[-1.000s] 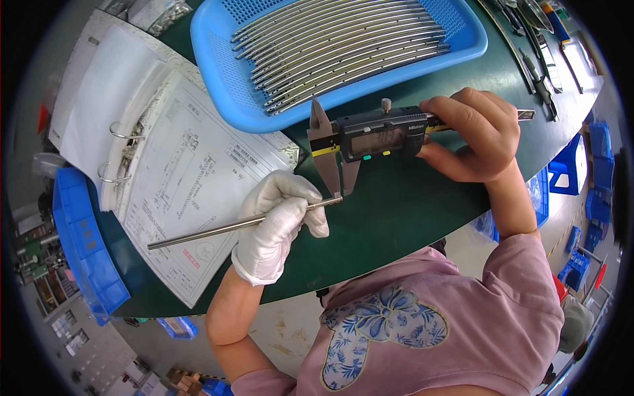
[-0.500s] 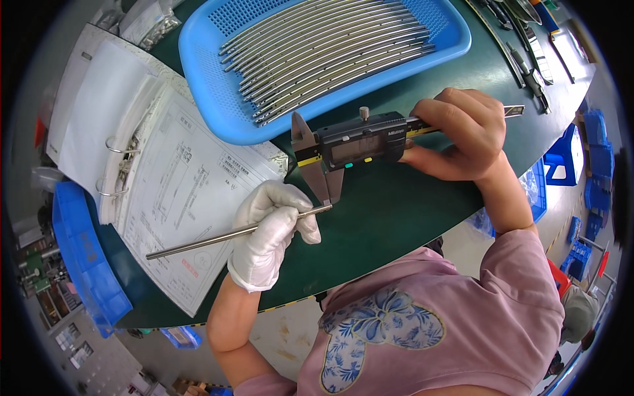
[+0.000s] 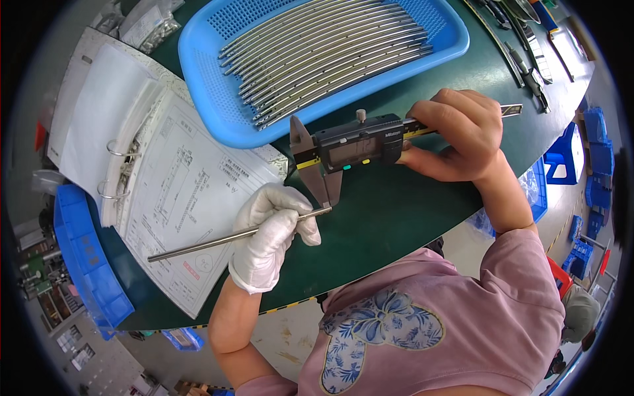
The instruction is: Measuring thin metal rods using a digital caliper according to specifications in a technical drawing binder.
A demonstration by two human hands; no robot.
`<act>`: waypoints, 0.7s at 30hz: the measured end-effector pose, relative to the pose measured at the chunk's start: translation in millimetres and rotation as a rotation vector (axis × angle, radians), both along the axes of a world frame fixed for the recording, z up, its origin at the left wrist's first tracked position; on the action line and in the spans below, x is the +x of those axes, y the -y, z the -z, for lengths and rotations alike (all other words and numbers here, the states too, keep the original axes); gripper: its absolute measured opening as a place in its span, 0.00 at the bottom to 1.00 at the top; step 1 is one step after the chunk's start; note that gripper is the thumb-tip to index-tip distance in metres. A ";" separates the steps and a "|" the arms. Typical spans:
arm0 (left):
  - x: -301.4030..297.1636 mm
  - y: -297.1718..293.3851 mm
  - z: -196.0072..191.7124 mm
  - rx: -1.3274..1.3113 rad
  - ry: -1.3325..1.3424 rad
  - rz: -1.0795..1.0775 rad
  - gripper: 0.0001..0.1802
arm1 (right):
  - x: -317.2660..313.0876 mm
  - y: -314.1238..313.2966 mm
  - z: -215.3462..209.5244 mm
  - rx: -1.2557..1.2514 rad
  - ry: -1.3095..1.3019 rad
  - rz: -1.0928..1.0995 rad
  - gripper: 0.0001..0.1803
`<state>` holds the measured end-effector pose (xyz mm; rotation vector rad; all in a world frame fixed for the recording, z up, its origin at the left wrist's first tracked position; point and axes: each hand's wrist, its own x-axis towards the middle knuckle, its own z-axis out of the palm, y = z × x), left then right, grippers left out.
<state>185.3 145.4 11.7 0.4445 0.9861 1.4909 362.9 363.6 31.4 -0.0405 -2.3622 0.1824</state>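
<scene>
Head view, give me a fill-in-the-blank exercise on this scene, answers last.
The left hand holding the rod wears a glove coloured ____.
The measuring tool in the right hand is a digital ____.
The basket holding more rods is coloured ____.
The ring binder lies ____, not shut.
Missing words: white; caliper; blue; open.

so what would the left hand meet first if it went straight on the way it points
The gloved left hand would likely meet the caliper first: its jaws stand just ahead, though depth is unclear.
</scene>
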 end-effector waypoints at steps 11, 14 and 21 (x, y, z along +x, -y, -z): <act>0.8 0.4 2.9 0.057 -0.050 0.014 0.05 | -1.3 1.2 -2.9 -0.016 0.037 -0.035 0.21; 1.7 -0.7 2.8 0.036 -0.139 0.006 0.06 | -0.7 0.0 -2.9 -0.017 0.033 -0.033 0.21; 0.4 1.7 3.1 0.038 -0.118 0.004 0.06 | 0.7 0.4 -3.2 -0.034 0.058 -0.042 0.21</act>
